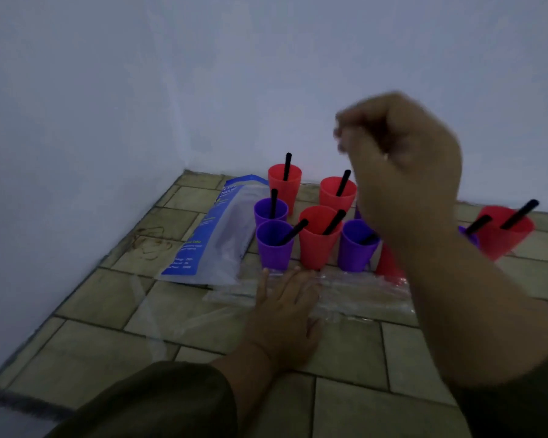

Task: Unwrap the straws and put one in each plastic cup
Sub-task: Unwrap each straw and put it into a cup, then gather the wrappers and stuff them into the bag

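Observation:
Several red and purple plastic cups stand on the tiled floor, among them a red cup (317,245), a purple cup (274,250) and a far-right red cup (505,237). Each cup I can see into holds a black straw (333,222). A heap of clear wrappers (364,295) lies in front of them. My left hand (285,311) rests flat on the wrappers, fingers straight. My right hand (402,165) is raised above the cups, blurred, with its fingers curled and seemingly pinching a pale scrap of clear wrapper. My right forearm hides some cups.
A blue and white plastic package (215,235) lies left of the cups. Pale walls (108,105) meet in a corner just behind them. A loose clear plastic sheet (159,311) lies on the floor tiles at the left.

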